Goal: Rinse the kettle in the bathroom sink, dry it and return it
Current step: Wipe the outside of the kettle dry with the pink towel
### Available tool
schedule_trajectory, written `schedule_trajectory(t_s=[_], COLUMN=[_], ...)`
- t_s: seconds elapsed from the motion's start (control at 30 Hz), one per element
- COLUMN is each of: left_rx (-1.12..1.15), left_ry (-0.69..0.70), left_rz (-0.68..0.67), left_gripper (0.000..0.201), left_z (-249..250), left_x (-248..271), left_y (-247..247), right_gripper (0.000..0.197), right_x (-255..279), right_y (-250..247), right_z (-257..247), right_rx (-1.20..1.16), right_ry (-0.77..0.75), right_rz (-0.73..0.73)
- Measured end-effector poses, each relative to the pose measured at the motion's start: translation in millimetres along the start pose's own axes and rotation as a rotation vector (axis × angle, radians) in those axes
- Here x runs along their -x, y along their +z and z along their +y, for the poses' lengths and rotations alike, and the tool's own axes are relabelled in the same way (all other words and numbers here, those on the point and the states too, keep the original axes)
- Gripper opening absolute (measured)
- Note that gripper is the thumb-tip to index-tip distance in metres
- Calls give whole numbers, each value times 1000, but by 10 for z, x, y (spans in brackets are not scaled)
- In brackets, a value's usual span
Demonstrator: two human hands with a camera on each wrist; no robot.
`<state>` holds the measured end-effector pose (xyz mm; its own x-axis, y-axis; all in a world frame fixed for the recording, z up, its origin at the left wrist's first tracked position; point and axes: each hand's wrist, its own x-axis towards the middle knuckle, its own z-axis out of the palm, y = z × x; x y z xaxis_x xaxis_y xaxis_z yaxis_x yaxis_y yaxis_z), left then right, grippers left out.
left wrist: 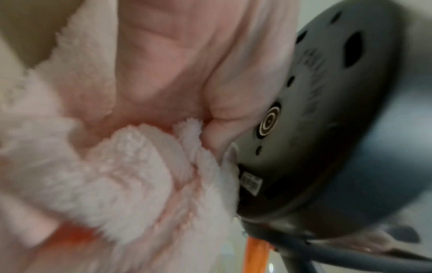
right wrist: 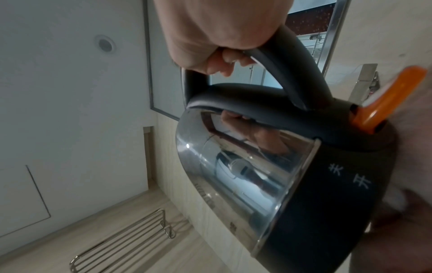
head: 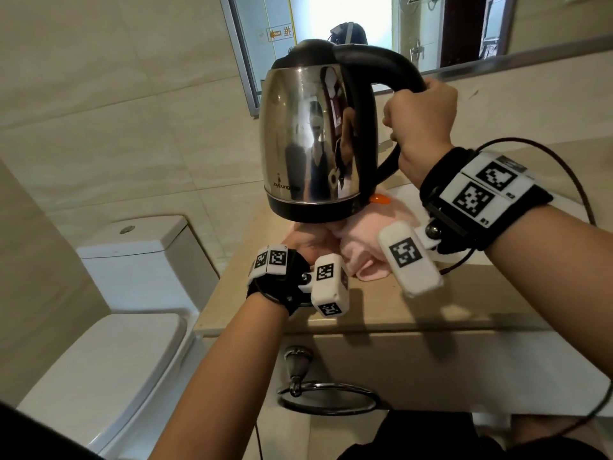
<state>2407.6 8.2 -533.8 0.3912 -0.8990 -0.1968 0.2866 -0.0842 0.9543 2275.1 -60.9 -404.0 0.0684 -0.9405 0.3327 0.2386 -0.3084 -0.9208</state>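
Kettle [head: 318, 134] held upright above the surface [head: 431, 303]. Right hand [head: 419, 124] fingers clamped round black handle. Left hand [head: 308, 242] grips pink towel [head: 361, 250] against the base. Polished steel likely slippery when wet; rigid handle is the safest hold.

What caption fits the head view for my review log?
Right hand holds the steel kettle by its handle above the counter while the left hand presses a pink towel under its base.
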Motion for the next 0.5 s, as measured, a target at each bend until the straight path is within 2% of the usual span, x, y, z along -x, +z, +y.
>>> schedule_trajectory(t_s=[0.1,0.13,0.27,0.33,0.4,0.5], left_rx=[28,1,-44,-15,-35,-83], left_ry=[-71,-81,-70,-61,-66,-122], left_rz=[-236,-276,-349,-401,-379,-180], left_gripper=[24,23,45,45,34,33], left_z=[44,75,167,215,282,405], left_x=[140,167,216,283,344,417], left_y=[-45,-106,-412,-514,-597,-727], right_gripper=[28,29,27,26,26,26], right_x=[1,-2,0,10,9,-8], right_y=[-11,-23,-98,-139,-174,-248], right_z=[-3,11,36,44,58,42], right_rx=[-6,-15,-4,-6,-8,12], right_ry=[14,21,48,66,70,49], right_rz=[6,3,25,37,40,53])
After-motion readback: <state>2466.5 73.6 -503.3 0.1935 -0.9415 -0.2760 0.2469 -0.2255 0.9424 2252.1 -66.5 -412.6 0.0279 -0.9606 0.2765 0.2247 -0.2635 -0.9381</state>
